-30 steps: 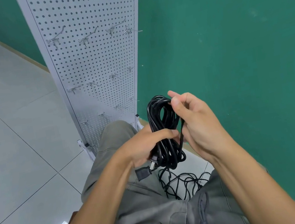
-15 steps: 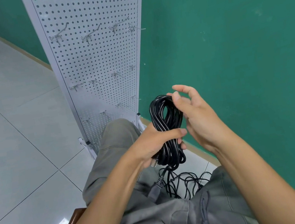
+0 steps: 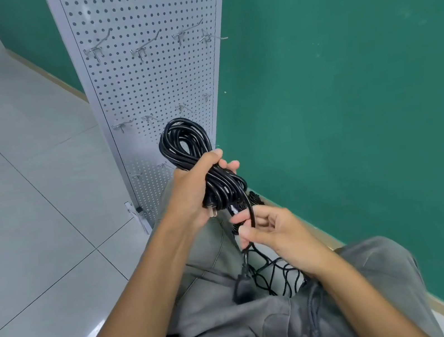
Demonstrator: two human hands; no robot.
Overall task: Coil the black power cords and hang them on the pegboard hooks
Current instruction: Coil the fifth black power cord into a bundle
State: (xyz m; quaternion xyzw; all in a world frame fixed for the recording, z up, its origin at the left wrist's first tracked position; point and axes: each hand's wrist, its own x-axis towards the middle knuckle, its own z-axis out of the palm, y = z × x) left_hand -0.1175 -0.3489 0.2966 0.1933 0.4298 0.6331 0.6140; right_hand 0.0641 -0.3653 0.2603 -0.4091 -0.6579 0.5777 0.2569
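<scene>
A coiled black power cord [image 3: 181, 142] is gripped round its middle by my left hand [image 3: 192, 193], its loops sticking up in front of the white pegboard [image 3: 148, 86]. A metal plug prong shows under that hand. My right hand [image 3: 266, 228] sits lower and to the right, pinching the cord's loose tail, which hangs down to a black connector [image 3: 242, 288] over my lap. Rows of bare metal hooks [image 3: 146, 47] stick out of the pegboard.
More black cord [image 3: 276, 274] lies tangled on the floor between my knees, against the green wall [image 3: 348, 88]. Grey tiled floor [image 3: 23, 216] spreads to the left. The pegboard stands on a small foot by my left knee.
My right hand has left the top of the coil and dropped down to take the loose tail. My left hand has tilted the coil leftward and raised it slightly.
</scene>
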